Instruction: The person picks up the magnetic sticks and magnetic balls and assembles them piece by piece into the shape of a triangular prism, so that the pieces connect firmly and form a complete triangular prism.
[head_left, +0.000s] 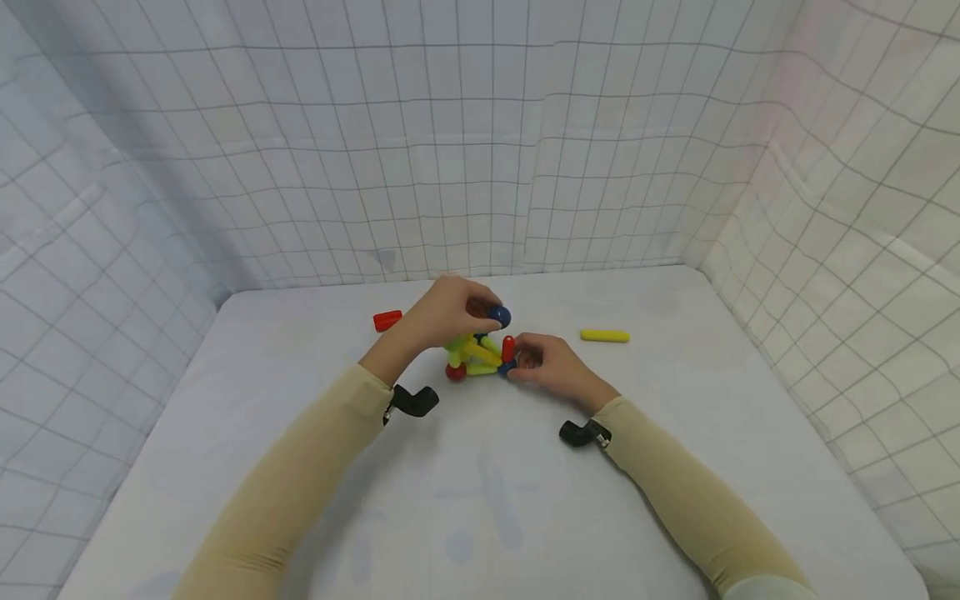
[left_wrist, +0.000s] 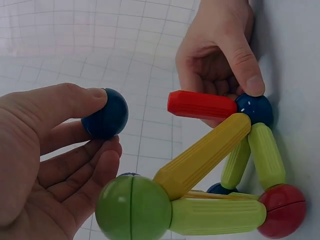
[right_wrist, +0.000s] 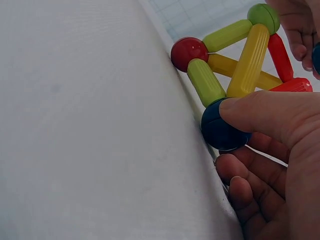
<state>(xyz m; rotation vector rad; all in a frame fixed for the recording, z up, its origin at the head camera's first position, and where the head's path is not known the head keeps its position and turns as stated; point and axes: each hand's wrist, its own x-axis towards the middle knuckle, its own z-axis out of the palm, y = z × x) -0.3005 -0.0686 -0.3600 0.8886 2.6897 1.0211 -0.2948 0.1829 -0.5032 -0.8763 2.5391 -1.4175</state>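
Note:
My left hand (head_left: 446,310) pinches a loose dark blue ball (left_wrist: 109,114) between thumb and fingers, above a frame of ridged rods and balls on the table. With thumb and fingers my right hand (head_left: 553,365) grips the blue ball (right_wrist: 222,127) at the frame's near right corner. From that corner a red rod (left_wrist: 202,104) points up, its top end free. A yellow rod (left_wrist: 205,155) slants from it to the green ball (left_wrist: 132,207) on top, and a yellow-green rod (left_wrist: 267,155) leads to the red ball (left_wrist: 282,211). Another blue ball (left_wrist: 220,189) is partly hidden behind.
Red rods (head_left: 387,321) lie on the white table (head_left: 465,483) beyond my left forearm. A yellow rod (head_left: 605,336) lies to the right of my right hand. Grid-patterned cloth walls (head_left: 465,167) stand behind and at both sides.

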